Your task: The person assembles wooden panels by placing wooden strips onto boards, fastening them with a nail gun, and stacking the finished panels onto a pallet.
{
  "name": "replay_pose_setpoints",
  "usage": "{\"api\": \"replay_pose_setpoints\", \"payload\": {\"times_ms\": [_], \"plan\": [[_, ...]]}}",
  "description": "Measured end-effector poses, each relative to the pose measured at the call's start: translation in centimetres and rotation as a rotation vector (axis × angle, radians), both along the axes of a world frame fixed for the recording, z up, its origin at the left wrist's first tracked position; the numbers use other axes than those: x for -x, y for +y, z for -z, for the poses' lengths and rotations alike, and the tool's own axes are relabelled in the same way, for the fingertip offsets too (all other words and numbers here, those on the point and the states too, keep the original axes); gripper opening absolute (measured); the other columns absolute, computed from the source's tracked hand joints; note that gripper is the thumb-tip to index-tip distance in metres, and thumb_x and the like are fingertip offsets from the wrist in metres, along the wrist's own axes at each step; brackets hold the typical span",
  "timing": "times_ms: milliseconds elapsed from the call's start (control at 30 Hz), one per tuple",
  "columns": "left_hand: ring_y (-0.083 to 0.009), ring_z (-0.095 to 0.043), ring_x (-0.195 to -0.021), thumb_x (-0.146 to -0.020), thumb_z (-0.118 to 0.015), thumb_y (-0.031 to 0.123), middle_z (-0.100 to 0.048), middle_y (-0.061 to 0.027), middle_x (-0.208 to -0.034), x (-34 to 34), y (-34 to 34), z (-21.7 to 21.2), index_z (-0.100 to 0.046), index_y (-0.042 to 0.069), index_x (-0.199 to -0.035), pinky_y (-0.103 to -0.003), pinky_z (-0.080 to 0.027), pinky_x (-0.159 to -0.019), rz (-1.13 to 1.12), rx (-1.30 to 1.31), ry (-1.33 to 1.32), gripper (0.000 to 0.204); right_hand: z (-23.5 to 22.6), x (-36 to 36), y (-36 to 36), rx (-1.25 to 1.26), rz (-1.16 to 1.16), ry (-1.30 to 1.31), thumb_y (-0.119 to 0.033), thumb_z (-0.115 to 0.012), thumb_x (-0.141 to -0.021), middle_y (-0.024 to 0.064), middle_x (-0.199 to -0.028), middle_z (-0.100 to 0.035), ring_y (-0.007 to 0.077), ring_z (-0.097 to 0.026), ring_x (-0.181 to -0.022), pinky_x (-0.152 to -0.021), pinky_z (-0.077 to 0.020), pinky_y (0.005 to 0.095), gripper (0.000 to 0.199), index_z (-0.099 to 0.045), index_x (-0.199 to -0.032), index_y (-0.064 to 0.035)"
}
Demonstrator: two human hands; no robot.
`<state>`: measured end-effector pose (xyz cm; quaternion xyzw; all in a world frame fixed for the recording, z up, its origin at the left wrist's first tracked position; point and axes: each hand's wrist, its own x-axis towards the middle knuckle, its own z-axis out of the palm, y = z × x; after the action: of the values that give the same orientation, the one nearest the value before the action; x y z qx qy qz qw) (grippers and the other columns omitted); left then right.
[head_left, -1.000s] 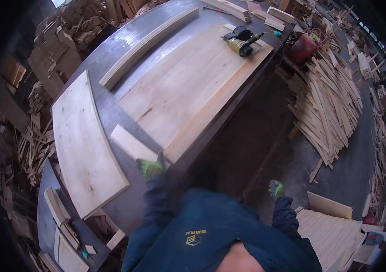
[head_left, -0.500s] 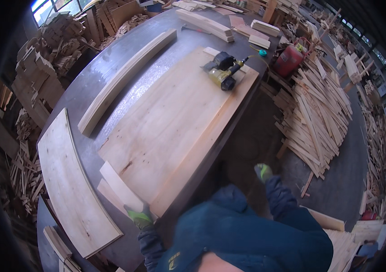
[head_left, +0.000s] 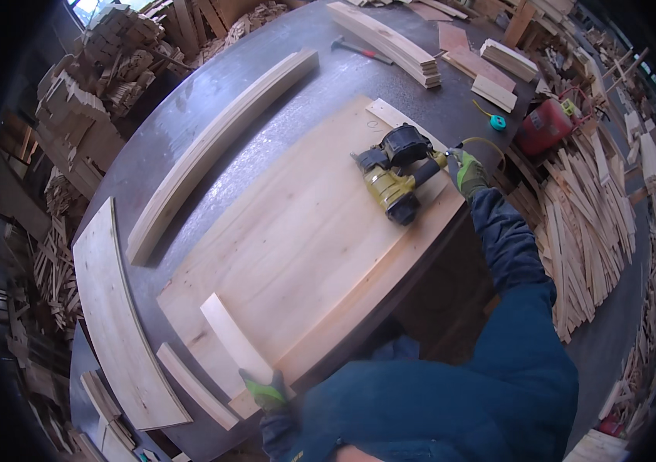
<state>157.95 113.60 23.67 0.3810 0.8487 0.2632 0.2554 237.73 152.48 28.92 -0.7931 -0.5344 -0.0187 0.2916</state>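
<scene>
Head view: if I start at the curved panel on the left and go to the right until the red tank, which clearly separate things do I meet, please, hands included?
Curved panel → left hand → nail gun → right hand → red tank.

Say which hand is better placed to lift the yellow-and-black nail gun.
Right, probably: the green-gloved right hand is at the nail gun; the left hand, farther off, is on a pale wooden strip.
</scene>
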Motion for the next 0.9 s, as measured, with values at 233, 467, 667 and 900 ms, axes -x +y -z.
{"api": "replay_pose_setpoints", "payload": {"times_ms": [233,467,667,900], "plan": [[-0.0544,-0.057,-0.167,-0.093,-0.099,0.031,-0.055,-0.0405,-0.181,-11.0,1.0,0.9,-0.038,-0.013,-0.186,-0.057,-0.047,-0.142,0.082,-0.032,0.159,0.12,9.6,7.4,1.8,0.003,-0.831,-0.491,-0.023,-0.076,-0.103,0.0197,-0.12,-0.084,0.0396,-0.08,-0.108,-0.096,-0.0642,0.0555,0.037,-0.086,-0.134,-0.0048],[-0.0496,-0.036,-0.183,-0.099,-0.097,0.053,-0.034,-0.0365,-0.197,-8.1,-4.3,-5.6,-0.028,-0.009,-0.192,-0.051,-0.035,-0.15,0.045,0.238,0.111,0.132,12.1,-4.8,-2.9,0.556,-0.64,-0.892,-0.027,-0.079,-0.106,0.0209,-0.15,-0.074,0.047,-0.066,-0.143,-0.123,-0.0491,0.0629,0.06,-0.071,-0.162,-0.0064],[-0.0509,-0.034,-0.184,-0.096,-0.096,0.048,-0.032,-0.0382,-0.196,-5.1,-1.3,-2.7,-0.024,-0.009,-0.192,-0.051,-0.038,-0.149,0.0,0.112,0.063,0.133,5.7,5.0,-2.6,0.203,-0.774,-0.661,-0.028,-0.082,-0.11,0.0174,-0.114,-0.077,0.0443,-0.072,-0.102,-0.09,-0.0546,0.0591,0.044,-0.081,-0.15,-0.0101],[-0.0574,-0.04,-0.179,-0.096,-0.102,0.047,-0.039,-0.044,-0.191,8.9,5.4,3.9,-0.032,-0.017,-0.187,-0.055,-0.034,-0.15,0.198,-0.248,0.216,0.131,7.1,34.0,-7.5,0.103,-1.135,-0.451,-0.023,-0.08,-0.106,0.0154,-0.092,-0.079,0.0427,-0.078,-0.08,-0.072,-0.0611,0.0572,0.035,-0.084,-0.138,-0.0101]]}}
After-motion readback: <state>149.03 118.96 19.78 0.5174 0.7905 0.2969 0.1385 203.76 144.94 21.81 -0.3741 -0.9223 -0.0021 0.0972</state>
